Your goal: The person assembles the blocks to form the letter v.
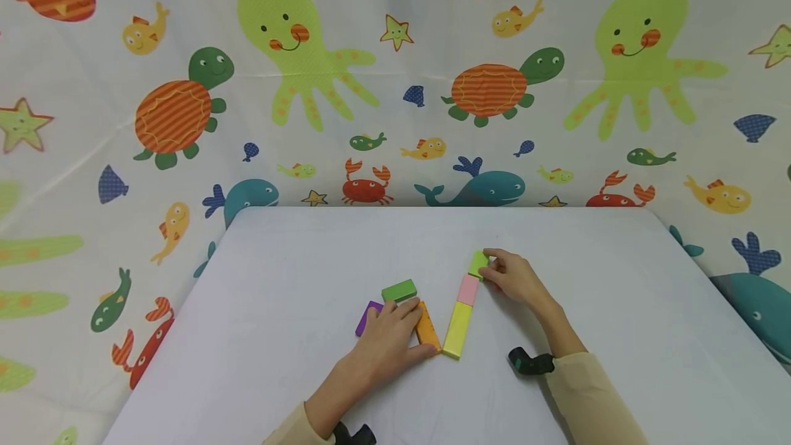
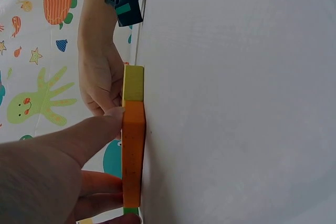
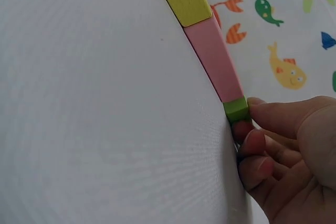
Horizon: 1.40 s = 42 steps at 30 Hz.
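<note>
**Six Blocks, Two Hands on a White Table**

A sea-creature backdrop [image 1: 395, 81], cut off at the top and sides of the head view, hangs at 12 o'clock beyond a white table [image 1: 334, 246] whose near edge is out of frame. Beige sleeves [image 1: 590, 397], cropped, enter from the 6 o'clock side. The left hand [image 1: 386, 338], fingers extended and thumb spread wide, touches the orange block [image 1: 428, 328]; whether it also touches the purple block [image 1: 364, 319], which it partly hides, is hard to make out. At its 2 o'clock, the right hand [image 1: 513, 280] pinches the lime block [image 1: 476, 263] between thumb and fingertips, covering part of that block's 3 o'clock side.

The yellow block [image 1: 457, 330] runs lengthwise, its far end pointing between 12 and 1. At its 9 o'clock, the orange block points between 11 and 12, the pair's near ends meeting in a narrow V. The green block [image 1: 399, 291], just beyond, points between 2 and 3; only a sliver shows in the left wrist view. The pink block [image 1: 467, 290] extends yellow's line end to end. The purple block's long axis points toward 1. Lime, the smallest showing, touches pink at the row's far end, apparently aligned with it.
</note>
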### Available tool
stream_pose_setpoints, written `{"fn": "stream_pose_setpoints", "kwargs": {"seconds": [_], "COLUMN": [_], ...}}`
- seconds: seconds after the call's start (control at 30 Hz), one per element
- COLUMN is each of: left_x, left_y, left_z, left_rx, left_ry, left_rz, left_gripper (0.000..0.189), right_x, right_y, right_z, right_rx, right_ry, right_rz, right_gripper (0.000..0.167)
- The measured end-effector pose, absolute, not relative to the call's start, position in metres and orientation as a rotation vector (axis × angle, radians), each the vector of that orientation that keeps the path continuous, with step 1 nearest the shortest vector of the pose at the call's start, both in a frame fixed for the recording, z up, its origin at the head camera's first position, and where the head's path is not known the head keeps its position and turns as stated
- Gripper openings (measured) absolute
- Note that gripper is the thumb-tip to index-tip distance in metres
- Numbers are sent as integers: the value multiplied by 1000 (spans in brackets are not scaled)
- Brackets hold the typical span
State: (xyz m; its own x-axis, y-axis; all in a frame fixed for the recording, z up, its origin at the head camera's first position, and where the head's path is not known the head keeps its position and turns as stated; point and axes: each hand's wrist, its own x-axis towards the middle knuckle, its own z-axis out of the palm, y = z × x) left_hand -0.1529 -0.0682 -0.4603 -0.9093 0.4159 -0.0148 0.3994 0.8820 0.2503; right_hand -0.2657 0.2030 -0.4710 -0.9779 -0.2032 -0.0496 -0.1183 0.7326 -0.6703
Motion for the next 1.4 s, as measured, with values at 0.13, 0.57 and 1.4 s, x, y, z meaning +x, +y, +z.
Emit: {"fn": "stream_pose_setpoints", "kwargs": {"seconds": [0.13, 0.57, 1.4], "left_x": [-152, -153, -152], "left_y": [-68, -68, -67], "left_z": [-460, -460, -461], "left_rx": [644, 640, 621], "left_ry": [2981, 2973, 2959], "left_rz": [379, 383, 395], "left_gripper": [71, 71, 72], "right_x": [-266, -267, -263], "right_y": [202, 199, 199], "right_z": [-472, -474, -472], "right_rx": [-293, -301, -277], "right_ry": [2822, 2828, 2808], "right_rz": [-1063, -1024, -1038], "right_gripper": [52, 53, 53]}}
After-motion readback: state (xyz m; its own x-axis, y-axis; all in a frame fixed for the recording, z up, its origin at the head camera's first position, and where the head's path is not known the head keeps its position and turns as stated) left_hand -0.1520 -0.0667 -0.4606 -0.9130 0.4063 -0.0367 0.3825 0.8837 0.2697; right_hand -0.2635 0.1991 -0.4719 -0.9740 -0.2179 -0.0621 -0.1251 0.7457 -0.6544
